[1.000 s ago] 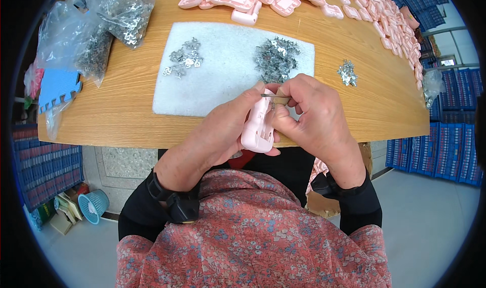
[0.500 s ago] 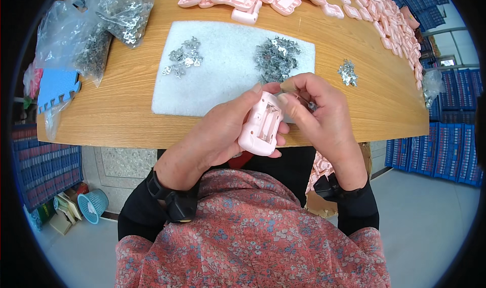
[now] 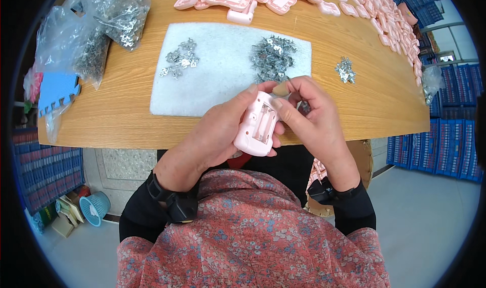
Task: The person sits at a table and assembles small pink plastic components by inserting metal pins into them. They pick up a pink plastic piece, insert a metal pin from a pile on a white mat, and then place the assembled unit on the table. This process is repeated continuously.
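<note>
Your left hand point(image 3: 217, 131) wraps around a pink plastic casing point(image 3: 257, 124), open side up. Your right hand point(image 3: 311, 118) presses its thumb against the casing's edge, fingers curled. Just beyond your fingertips lies a pile of metal clips point(image 3: 273, 57) on a white pad point(image 3: 217, 85).

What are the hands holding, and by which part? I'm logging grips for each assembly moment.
The left hand grips the pink plastic housing around its left side and back. The right hand steadies its right edge and pinches a small metal piece at the fingertips.

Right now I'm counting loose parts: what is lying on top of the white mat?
On the white mat lie a small pile of metal clips and a bigger pile. The hands cover its near right corner, so anything there is hidden.
</note>
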{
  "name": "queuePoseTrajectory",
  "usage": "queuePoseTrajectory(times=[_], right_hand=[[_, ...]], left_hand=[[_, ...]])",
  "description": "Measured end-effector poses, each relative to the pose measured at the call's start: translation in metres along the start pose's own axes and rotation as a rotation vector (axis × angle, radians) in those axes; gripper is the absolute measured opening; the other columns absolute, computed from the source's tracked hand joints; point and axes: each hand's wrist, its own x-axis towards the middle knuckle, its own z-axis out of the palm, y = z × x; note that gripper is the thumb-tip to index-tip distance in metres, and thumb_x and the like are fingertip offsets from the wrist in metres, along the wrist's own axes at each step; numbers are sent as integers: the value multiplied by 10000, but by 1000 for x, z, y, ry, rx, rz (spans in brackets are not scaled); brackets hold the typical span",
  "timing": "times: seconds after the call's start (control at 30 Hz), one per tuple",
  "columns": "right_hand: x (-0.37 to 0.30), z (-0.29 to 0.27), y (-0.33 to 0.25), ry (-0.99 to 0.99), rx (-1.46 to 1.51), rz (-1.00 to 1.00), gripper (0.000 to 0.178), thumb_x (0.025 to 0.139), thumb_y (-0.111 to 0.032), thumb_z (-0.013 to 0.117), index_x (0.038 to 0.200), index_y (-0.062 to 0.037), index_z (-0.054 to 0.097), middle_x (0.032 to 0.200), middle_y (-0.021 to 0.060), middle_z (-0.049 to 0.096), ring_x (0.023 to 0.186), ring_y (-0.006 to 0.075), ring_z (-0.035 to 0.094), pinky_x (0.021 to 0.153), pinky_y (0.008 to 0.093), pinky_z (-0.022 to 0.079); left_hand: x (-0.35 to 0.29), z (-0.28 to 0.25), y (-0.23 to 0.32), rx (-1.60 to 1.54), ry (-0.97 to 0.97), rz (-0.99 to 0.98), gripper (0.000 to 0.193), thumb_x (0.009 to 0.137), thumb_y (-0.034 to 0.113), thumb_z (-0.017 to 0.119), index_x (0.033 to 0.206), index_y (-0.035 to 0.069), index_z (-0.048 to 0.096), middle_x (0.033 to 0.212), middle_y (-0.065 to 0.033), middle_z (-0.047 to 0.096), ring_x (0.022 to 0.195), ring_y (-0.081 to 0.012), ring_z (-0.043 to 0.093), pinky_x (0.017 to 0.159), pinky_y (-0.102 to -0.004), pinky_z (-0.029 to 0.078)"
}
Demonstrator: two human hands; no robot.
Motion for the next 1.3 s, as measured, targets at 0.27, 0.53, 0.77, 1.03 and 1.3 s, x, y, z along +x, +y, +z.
queuePoseTrajectory(times=[0.27,0.53,0.77,1.03,1.3], right_hand=[[-1,5,-3,65,-364,-307,123,790,-79,730,857,-28,640,753,89,597,631,236,621,552,353,499],[4,6,-1,82,-601,-504,156,726,-57,744,809,-32,615,716,61,587,596,182,585,528,300,472],[5,-5,-9,-10,-342,-233,142,714,-84,705,803,-15,619,719,104,618,571,246,590,533,347,483],[7,-10,-17,-63,-298,-123,176,714,-104,722,846,2,671,669,91,600,554,175,557,528,315,457],[11,-10,-21,-91,-304,-45,257,709,-119,725,936,-1,700,661,67,579,577,141,550,543,289,449]], left_hand=[[-2,6,1,39,92,-6,518,1083,394,233,1434,54,407,1020,-136,665,778,-242,700,684,-354,609],[-1,14,1,111,147,-24,503,1083,393,272,1455,79,395,1062,-132,652,803,-237,700,688,-354,614],[-4,6,1,54,70,-27,531,1069,398,310,1476,58,338,1028,-89,613,787,-197,651,679,-349,587],[-2,3,2,18,16,-35,541,1064,386,310,1494,58,305,1012,-92,607,792,-218,652,694,-383,594],[-2,4,3,3,59,-76,531,1063,384,320,1482,58,318,996,-100,612,779,-218,656,688,-383,598]])
